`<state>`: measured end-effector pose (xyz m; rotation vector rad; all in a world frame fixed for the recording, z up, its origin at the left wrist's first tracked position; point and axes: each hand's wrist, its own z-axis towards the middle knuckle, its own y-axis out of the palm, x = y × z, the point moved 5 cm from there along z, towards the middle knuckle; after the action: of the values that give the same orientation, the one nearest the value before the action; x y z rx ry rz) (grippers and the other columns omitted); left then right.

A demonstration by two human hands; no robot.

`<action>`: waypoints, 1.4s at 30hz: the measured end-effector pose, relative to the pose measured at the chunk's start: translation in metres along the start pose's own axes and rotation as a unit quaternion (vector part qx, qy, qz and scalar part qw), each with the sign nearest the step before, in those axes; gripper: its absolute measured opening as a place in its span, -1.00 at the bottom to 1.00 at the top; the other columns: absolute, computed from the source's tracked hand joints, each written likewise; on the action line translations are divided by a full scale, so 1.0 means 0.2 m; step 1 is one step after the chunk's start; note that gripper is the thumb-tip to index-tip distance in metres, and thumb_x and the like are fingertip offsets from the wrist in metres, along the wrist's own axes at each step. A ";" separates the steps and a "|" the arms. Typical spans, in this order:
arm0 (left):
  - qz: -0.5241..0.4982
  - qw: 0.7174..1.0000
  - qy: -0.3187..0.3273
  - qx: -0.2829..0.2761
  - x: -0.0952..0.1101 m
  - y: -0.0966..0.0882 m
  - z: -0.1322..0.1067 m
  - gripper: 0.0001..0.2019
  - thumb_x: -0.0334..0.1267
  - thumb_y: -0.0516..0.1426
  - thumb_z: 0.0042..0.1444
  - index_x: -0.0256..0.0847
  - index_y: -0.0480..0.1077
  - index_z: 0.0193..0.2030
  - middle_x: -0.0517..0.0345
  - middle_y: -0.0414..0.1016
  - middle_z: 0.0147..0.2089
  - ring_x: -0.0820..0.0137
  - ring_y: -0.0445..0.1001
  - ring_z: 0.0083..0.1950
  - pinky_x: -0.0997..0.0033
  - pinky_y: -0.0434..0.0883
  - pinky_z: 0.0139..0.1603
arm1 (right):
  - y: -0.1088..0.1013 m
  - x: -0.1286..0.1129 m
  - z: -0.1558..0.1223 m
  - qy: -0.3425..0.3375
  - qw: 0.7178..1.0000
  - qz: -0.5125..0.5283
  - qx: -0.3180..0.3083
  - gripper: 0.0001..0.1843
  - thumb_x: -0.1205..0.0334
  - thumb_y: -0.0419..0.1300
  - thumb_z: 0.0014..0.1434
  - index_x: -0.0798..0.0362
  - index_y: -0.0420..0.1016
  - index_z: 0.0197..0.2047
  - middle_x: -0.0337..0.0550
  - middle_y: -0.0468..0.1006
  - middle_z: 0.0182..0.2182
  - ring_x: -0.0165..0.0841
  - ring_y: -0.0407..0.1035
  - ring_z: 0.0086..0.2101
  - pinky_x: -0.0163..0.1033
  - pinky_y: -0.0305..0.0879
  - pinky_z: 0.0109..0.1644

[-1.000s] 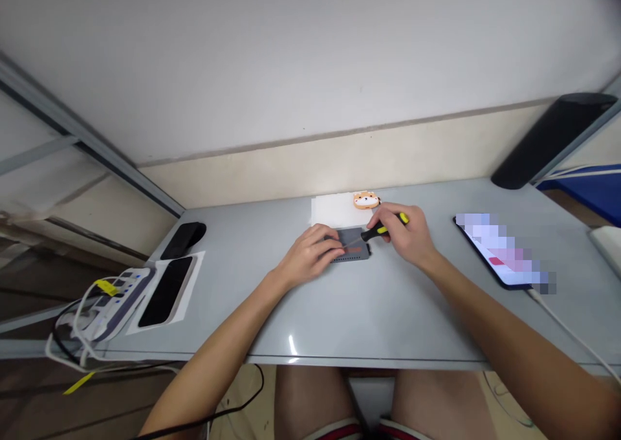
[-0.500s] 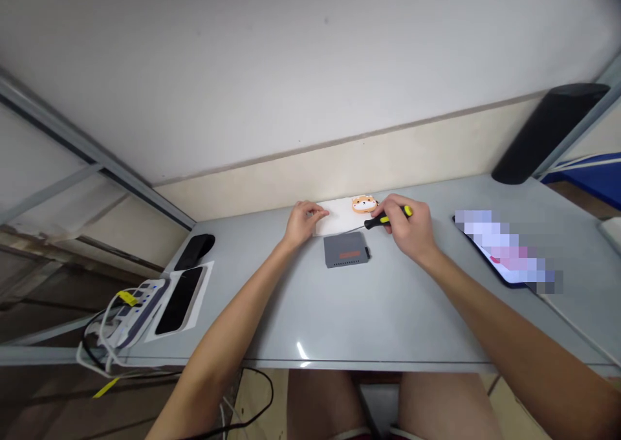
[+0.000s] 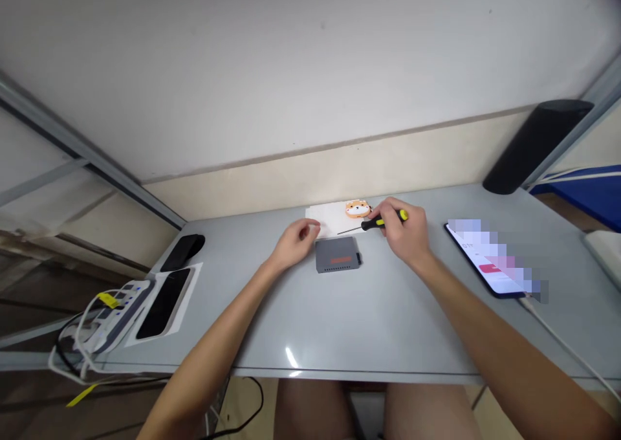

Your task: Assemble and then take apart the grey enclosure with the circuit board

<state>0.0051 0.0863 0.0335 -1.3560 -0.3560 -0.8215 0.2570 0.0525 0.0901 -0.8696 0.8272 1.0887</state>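
Observation:
My right hand (image 3: 403,230) grips the black and yellow handle of a screwdriver (image 3: 372,223). Its thin shaft points left, with the tip over the white paper (image 3: 330,217), just behind a flat grey box (image 3: 337,255). The box lies on the desk, with an orange-brown label and a row of small holes on its front edge. My left hand (image 3: 295,242) is at the box's back left corner, thumb and forefinger curled together by the paper's left part. Anything between those fingertips is too small to make out. An orange animal-face case (image 3: 358,208) sits on the paper.
A lit phone (image 3: 485,259) with a white cable lies at the right of the grey desk (image 3: 369,323). At the left are a dark phone (image 3: 165,304), a black strap-like item (image 3: 182,252) and a power strip (image 3: 123,317) with cables. A black cylinder (image 3: 536,145) leans at the back right.
My left hand has come down and closer to the box's back left corner. The screwdriver's tip now shows over the paper, a little clear of the box. The whole view has shifted slightly.

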 end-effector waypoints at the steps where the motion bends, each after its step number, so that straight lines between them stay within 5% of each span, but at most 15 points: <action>1: -0.006 0.999 -0.003 -0.042 0.01 0.02 -0.05 -0.63 0.03 0.08 0.39 -0.17 0.50 0.08 0.21 0.42 -0.37 0.34 0.38 -0.34 0.35 0.37 -0.26 | 0.00 0.00 0.00 -0.005 1.000 -0.015 -0.001 -0.67 0.18 0.10 0.20 0.01 0.55 -0.54 -0.18 0.56 -0.54 -0.39 0.26 -0.55 -0.26 0.19 -0.44; 5: -0.021 0.990 0.021 -0.139 0.07 0.05 -0.16 -0.60 0.06 0.23 0.28 -0.15 0.39 0.10 0.20 0.43 -0.30 0.35 0.39 -0.32 0.37 0.35 -0.31 | 0.00 0.00 0.00 -0.034 0.997 -0.066 -0.006 -0.67 0.18 0.12 0.23 0.01 0.56 -0.52 -0.20 0.52 -0.59 -0.39 0.26 -0.57 -0.26 0.18 -0.44; 13: -0.137 0.973 0.039 -0.179 0.02 0.01 -0.13 -0.74 -0.16 0.19 0.31 -0.11 0.36 0.09 0.08 0.50 -0.08 0.35 0.47 -0.15 0.34 0.47 -0.12 | 0.02 -0.01 -0.02 -0.045 0.994 -0.094 -0.026 -0.63 0.13 0.09 0.26 -0.01 0.53 -0.53 -0.19 0.53 -0.60 -0.38 0.29 -0.58 -0.26 0.19 -0.45; 18: -0.172 0.968 0.052 -0.173 0.04 0.04 -0.11 -0.84 -0.26 0.06 0.38 -0.17 0.42 -0.01 -0.02 0.60 -0.04 0.28 0.56 -0.05 0.24 0.50 -0.01 | 0.06 -0.01 -0.03 -0.043 0.991 -0.101 -0.075 -0.62 0.14 0.08 0.23 0.00 0.48 -0.59 -0.21 0.45 -0.67 -0.41 0.20 -0.63 -0.25 0.12 -0.49; 27: -0.145 0.981 0.044 -0.121 0.07 0.09 -0.12 -0.70 -0.32 -0.07 0.42 -0.18 0.50 -0.17 0.07 0.61 -0.14 0.32 0.56 -0.13 0.26 0.52 -0.02 | 0.12 0.02 -0.05 -0.024 0.987 -0.078 -0.139 -0.61 0.12 0.07 0.22 0.01 0.49 -0.58 -0.20 0.51 -0.62 -0.40 0.26 -0.59 -0.25 0.14 -0.46; 34: -0.132 0.986 0.013 -0.100 0.05 0.10 -0.12 -0.71 -0.09 0.05 0.42 -0.16 0.56 -0.12 0.08 0.61 -0.15 0.31 0.55 -0.20 0.31 0.52 -0.15 | 0.11 0.01 -0.04 0.001 0.987 -0.074 -0.140 -0.62 0.08 0.06 0.18 0.01 0.47 -0.59 -0.20 0.45 -0.64 -0.39 0.21 -0.59 -0.22 0.08 -0.47; 42: -0.145 0.981 0.039 -0.123 0.07 0.09 -0.12 -0.83 -0.19 0.17 0.31 -0.19 0.57 -0.15 0.06 0.64 -0.12 0.29 0.56 -0.11 0.27 0.52 -0.03 | 0.10 0.00 -0.03 -0.003 0.989 -0.065 -0.134 -0.64 0.10 0.06 0.14 0.01 0.45 -0.62 -0.20 0.43 -0.65 -0.39 0.19 -0.59 -0.22 0.07 -0.47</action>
<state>0.0218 0.0586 0.0250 -1.5171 -0.4066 -1.1901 0.2368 0.0513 0.0834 -1.1280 0.6171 1.1011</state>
